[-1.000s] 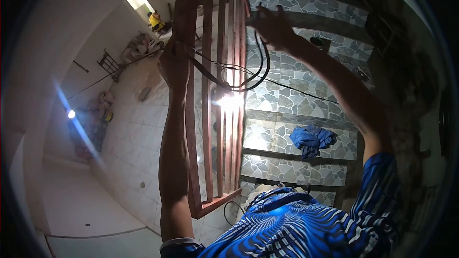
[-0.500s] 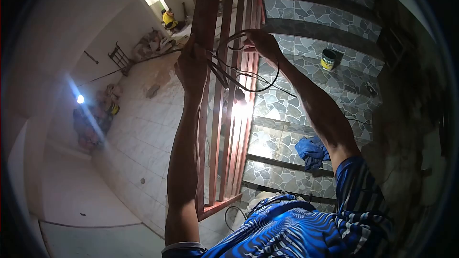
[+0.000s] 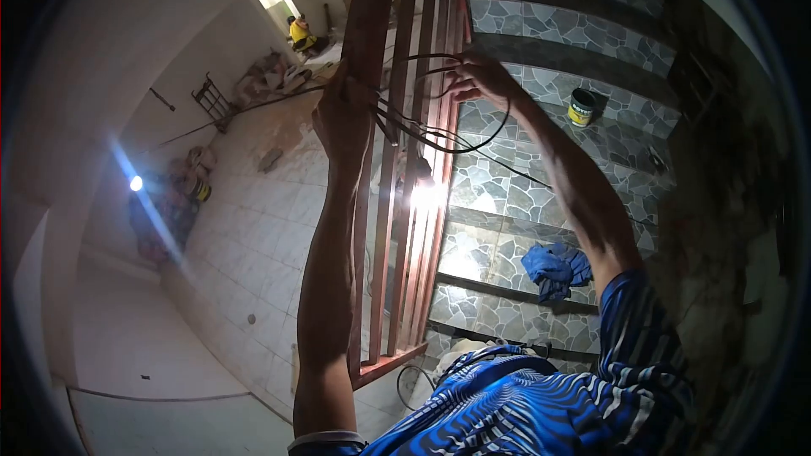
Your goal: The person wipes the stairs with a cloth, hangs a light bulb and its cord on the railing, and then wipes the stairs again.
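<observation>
Beside the thick top rail of a red metal railing (image 3: 368, 21), my left hand (image 3: 345, 114) is closed around the gathered part of a dark cable (image 3: 439, 149). My right hand (image 3: 481, 83), over the stairs, has its fingers bent around the upper part of the cable loops. The loops hang between both hands and cross in front of the railing bars. A lit bulb in a dark socket (image 3: 425, 171) hangs by the bars below the loops, its glare hiding detail. One strand of the cable runs down to the right across the steps.
Stone-patterned stairs (image 3: 541, 21) hold a paint can (image 3: 581, 107) and a blue cloth (image 3: 555, 270). On the tiled floor (image 3: 245, 236) lie heaped sacks (image 3: 262, 82), with a hand truck (image 3: 213, 103) by the wall. A person in yellow (image 3: 301, 35) is far back. Another bright lamp (image 3: 136, 183) shines at left.
My right hand has moved a little to the right, away from my left, and the cable loops have stretched sideways. My left hand has hardly moved.
</observation>
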